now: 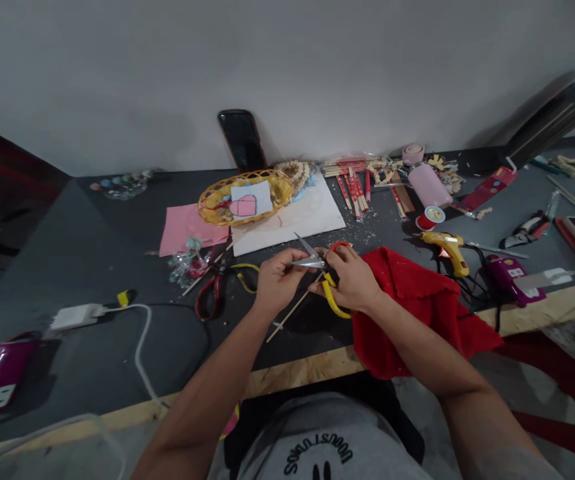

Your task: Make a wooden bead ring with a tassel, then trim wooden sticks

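My right hand (pixel 352 280) is closed round a pair of scissors (pixel 331 300) with yellow and red handles; its blades are spread and point left. Close beside it, my left hand (pixel 278 283) is pinched at the blades, and whatever lies between its fingertips is too small to tell. A thin wooden stick (pixel 290 316) slants on the table below the hands. Red cloth (pixel 412 300) lies by my right wrist and hangs over the front edge. Left of my left hand are red-handled pliers (pixel 209 298) and a yellow strip (pixel 245 272).
A yellow basket (pixel 206 215) holding a paper drawing stands behind my hands, before a leaning phone (pixel 242 140). A yellow glue gun (pixel 450 250), a red thread spool (pixel 428 219) and wrapped chopsticks (pixel 355 190) lie right. White cables and a purple power box (pixel 0 379) lie left.
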The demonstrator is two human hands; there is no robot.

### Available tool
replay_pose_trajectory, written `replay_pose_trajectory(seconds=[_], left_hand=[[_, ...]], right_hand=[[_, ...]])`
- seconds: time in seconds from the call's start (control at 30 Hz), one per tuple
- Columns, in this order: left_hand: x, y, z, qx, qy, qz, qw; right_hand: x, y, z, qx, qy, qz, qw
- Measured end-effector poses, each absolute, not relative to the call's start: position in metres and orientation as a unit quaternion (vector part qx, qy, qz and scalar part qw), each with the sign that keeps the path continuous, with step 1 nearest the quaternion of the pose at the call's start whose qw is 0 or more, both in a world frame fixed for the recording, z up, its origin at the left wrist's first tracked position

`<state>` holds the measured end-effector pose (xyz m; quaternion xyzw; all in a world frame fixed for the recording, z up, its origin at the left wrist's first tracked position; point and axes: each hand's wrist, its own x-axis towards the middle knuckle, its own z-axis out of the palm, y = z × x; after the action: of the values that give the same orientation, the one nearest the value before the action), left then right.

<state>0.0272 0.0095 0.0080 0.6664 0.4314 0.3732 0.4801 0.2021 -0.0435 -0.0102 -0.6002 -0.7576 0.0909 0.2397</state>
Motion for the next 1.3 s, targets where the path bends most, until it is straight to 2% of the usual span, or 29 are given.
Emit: replay_pose_trajectory(seconds=[0.17, 0.5, 0.77, 0.97, 1.3], left_hand=[[0.027, 0.011, 0.009, 0.649, 0.407, 0.361, 0.532], [0.029, 0.011, -0.002, 0.619, 0.376, 0.402, 0.56], [0.024, 0.014, 0.01, 0.648, 0.368, 0.425, 0.514], [0.024, 0.014, 0.015, 0.67, 0.387, 0.373, 0.512], [0.027, 0.013, 0.008, 0.674, 0.367, 0.379, 0.517]], right_hand=[[0.202, -0.043, -0.013, -0.584, -0.763, 0.106, 0.256], [0.2, -0.047, -0.013, -0.602, -0.75, 0.109, 0.25], [0.199, -0.048, -0.008, -0.553, -0.749, 0.204, 0.303], [0.199, -0.045, -0.008, -0.605, -0.742, 0.147, 0.248], [0.2, -0.045, -0.01, -0.598, -0.743, 0.149, 0.261]])
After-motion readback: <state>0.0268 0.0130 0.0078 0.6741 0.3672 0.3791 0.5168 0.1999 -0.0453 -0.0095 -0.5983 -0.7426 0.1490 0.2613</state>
